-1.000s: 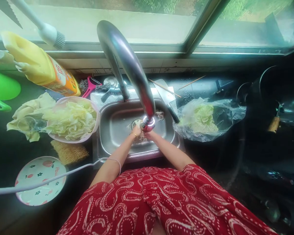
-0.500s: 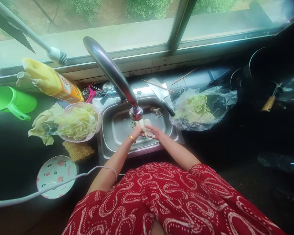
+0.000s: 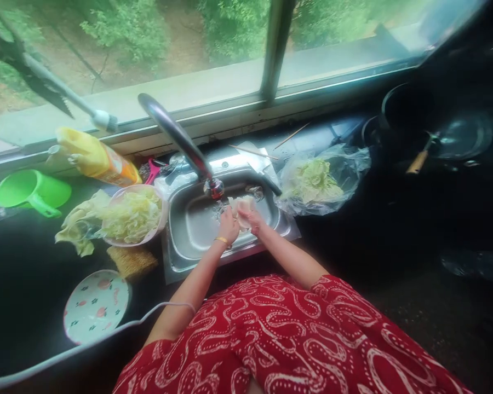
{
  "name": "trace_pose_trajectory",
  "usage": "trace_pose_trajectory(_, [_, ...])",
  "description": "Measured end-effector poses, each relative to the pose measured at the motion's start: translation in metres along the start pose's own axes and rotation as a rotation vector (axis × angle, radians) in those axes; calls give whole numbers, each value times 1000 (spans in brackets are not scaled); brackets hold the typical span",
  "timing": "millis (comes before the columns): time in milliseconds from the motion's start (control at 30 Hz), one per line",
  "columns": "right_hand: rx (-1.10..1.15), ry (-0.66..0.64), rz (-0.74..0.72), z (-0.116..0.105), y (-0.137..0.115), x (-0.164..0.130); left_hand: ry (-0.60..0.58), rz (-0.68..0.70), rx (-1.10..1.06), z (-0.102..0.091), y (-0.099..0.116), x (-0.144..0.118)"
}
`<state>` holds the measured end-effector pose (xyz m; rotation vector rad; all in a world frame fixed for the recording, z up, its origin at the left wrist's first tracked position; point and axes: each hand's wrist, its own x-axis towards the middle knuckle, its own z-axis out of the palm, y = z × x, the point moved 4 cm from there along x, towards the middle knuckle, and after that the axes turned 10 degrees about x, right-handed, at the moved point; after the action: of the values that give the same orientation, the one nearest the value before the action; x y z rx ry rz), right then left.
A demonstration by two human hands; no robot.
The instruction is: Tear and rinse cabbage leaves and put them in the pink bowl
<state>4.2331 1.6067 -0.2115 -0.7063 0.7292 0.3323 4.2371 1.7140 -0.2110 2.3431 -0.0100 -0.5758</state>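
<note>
A pale cabbage leaf (image 3: 245, 223) is between my hands, just over the steel sink (image 3: 184, 219). My left hand (image 3: 229, 225) is closed on its left side, with a gold bangle at the wrist. From the right, my right hand (image 3: 250, 215) grips the same leaf, its fingers partly hidden behind it. Directly ahead of my left hand is the mouth of the curved faucet (image 3: 176, 134), with water falling from it. A small pale scrap (image 3: 254, 191) lies at the back right of the sink.
Left of the sink stand a bowl of torn cabbage (image 3: 137, 216), a sponge (image 3: 131, 262), a patterned plate (image 3: 96, 306), a green jug (image 3: 33, 191) and a yellow bottle (image 3: 96, 158). On the right, a plastic bag (image 3: 349, 175) holds cabbage beside a knife (image 3: 271, 183). A white cable (image 3: 86, 347) crosses the lower left.
The view has shifted and tilted. My right hand has come up along the leaf, and the leaf is turned. My left hand has moved slightly back from the faucet mouth.
</note>
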Motion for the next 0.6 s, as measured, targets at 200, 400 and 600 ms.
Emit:
trace_pose_trajectory(200, [-22,113,-406,-52,-115,-29,19,20,-191,-13,-15,7])
trace_pose_trajectory(400, [-854,480,-909,-130,-259,-58,-10,17,-78,-12,-37,19])
trace_pose_trajectory(600, [-1591,848,-427,-148,-279,-47,-42,-38,87,-3,-49,34])
